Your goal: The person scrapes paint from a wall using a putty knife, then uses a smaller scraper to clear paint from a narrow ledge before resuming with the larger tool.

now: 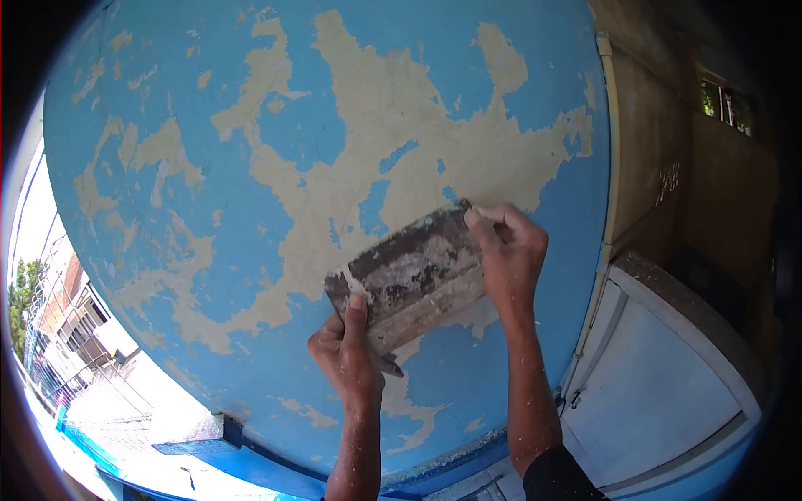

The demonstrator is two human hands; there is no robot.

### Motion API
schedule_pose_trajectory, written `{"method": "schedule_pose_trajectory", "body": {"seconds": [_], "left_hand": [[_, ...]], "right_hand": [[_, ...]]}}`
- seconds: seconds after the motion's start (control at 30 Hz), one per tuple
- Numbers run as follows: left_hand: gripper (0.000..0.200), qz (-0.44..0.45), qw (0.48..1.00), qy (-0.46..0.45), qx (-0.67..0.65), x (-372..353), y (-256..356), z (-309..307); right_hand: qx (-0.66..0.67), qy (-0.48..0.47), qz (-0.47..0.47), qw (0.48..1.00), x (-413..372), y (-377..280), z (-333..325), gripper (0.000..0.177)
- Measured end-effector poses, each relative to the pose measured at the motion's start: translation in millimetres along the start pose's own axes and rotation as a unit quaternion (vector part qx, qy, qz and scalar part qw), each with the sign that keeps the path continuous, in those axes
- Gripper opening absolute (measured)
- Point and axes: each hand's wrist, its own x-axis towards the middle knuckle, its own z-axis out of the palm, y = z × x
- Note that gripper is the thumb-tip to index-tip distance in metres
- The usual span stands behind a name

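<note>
Both my hands grip a wide, flat scraper blade, dark brown and caked with pale dried residue. The blade is tilted, its right end higher than its left. My left hand pinches the lower left corner, thumb on the near face. At the upper right end my right hand holds the edge between thumb and fingers. A small dark pointed piece sticks out beside my left hand, below the blade. Behind the blade stands a blue wall with large patches of peeled paint showing a cream layer. White specks dot my forearms.
A cream pipe runs down the wall's right edge. To the lower right is a white panelled door or cabinet under a ledge. A blue ledge runs along the bottom. Bright outdoor ground and a house lie at left.
</note>
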Motion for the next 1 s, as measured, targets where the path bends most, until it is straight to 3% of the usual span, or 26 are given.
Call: {"method": "schedule_pose_trajectory", "body": {"seconds": [0.1, 0.2, 0.3, 0.33, 0.4, 0.5, 0.57, 0.67, 0.73, 0.8, 0.87, 1.0], "left_hand": [[0.041, -0.013, 0.997, 0.001, -0.080, 16, 28, 16], [0.037, -0.025, 0.999, 0.031, -0.031, -9, 11, 8], [0.033, 0.037, 0.999, 0.018, -0.031, 7, 4, -6], [0.033, 0.037, 0.999, 0.020, -0.026, 17, 20, -6], [0.032, -0.002, 0.989, 0.045, -0.141, 43, 65, 4], [0.030, 0.009, 0.990, 0.032, -0.136, 40, 68, -6], [0.030, 0.035, 0.992, 0.045, -0.114, 27, 34, -25], [0.031, 0.067, 0.993, 0.050, -0.085, 31, 29, -34], [0.033, -0.004, 0.991, 0.017, -0.131, 39, 74, -23], [0.033, 0.016, 0.989, 0.008, -0.146, 42, 64, -30], [0.033, 0.026, 0.992, 0.061, -0.110, 32, 47, -36], [0.033, 0.068, 0.990, 0.077, -0.096, 42, 48, -33]], "right_hand": [[-0.008, -0.009, -0.001, 1.000, 8, -4, 4, 0.013], [0.012, -0.003, -0.008, 1.000, -16, 15, -2, 0.014], [-0.011, -0.017, -0.026, 0.999, -3, -5, 12, 0.014], [-0.041, -0.029, -0.044, 0.998, 7, -21, 23, 0.015], [-0.016, -0.030, -0.074, 0.997, 30, -50, 47, 0.014], [-0.011, -0.047, -0.048, 0.998, 22, -51, 51, 0.013], [0.002, -0.050, -0.051, 0.997, -10, -25, 44, 0.012], [0.007, -0.056, -0.042, 0.998, -6, -42, 50, 0.010], [-0.031, -0.084, -0.040, 0.995, 17, -72, 62, 0.010], [-0.020, -0.078, -0.041, 0.996, 10, -68, 64, 0.011], [-0.039, -0.065, -0.051, 0.996, -9, -51, 57, 0.013], [-0.042, -0.063, -0.030, 0.997, 1, -56, 60, 0.011]]}}
